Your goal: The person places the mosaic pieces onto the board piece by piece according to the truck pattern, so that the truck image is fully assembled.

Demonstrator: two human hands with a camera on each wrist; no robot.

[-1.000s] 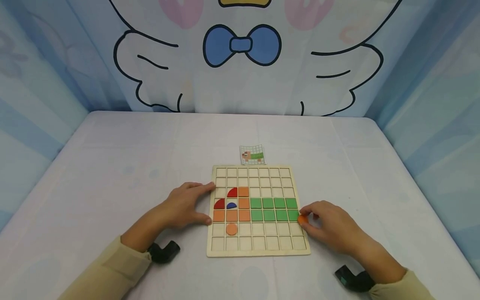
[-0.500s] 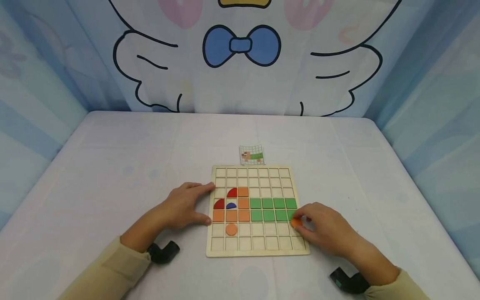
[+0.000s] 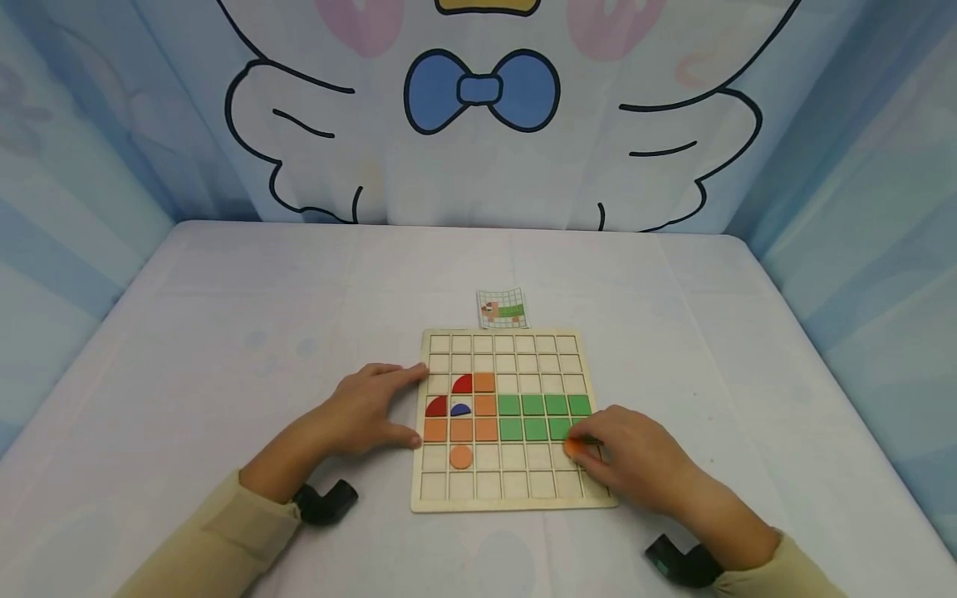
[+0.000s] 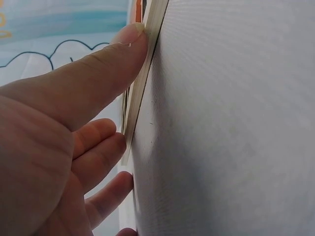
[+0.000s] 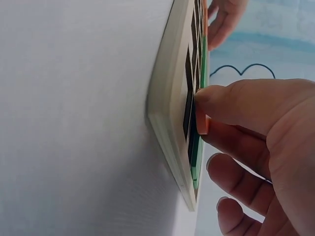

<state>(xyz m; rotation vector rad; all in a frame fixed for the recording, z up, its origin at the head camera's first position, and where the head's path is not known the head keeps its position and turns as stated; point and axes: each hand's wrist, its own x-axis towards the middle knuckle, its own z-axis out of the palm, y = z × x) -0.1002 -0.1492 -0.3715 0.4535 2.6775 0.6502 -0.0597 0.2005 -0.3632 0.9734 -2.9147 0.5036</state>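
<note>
A wooden grid board lies flat on the table, with green squares, orange squares, red quarter-circles, a blue half-circle and an orange disc in its cells. At the board's left edge, my left hand rests with thumb and index finger spread and touching the rim. Between thumb and index finger, my right hand pinches an orange piece over the right part of the board, just below the green rows. My fingers partly hide that piece, and its full outline cannot be made out.
A small picture card with a grid and a coloured animal figure lies just beyond the board's far edge. A white cloth covers the table. Printed curtains stand behind and at both sides.
My right hand has moved left with the orange piece, from the board's right edge to over the cells below the green squares. The left hand has stayed at the board's left edge.
</note>
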